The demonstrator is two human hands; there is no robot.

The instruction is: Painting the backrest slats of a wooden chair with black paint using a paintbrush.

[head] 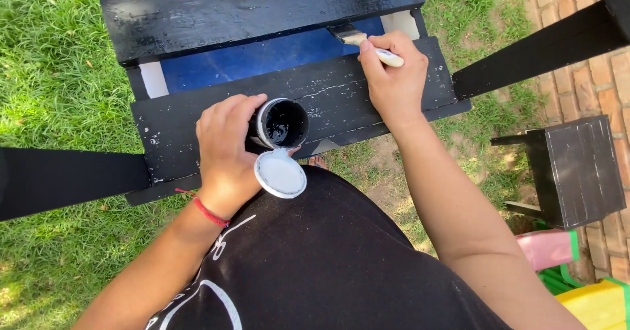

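My left hand grips a small open jar of black paint, with its white flip lid hanging open below it. My right hand holds a paintbrush by its pale handle, bristles pointing up-left at the gap between two black-painted wooden planks. The near plank shows scuffed white specks; the far plank looks glossy and wet. A blue surface shows between them. A red string bracelet sits on my left wrist.
Grass surrounds the bench-like piece. A black armrest juts out at left and another at right. On the brick paving at right stands a small black-painted stool, with pink, green and yellow plastic things below it.
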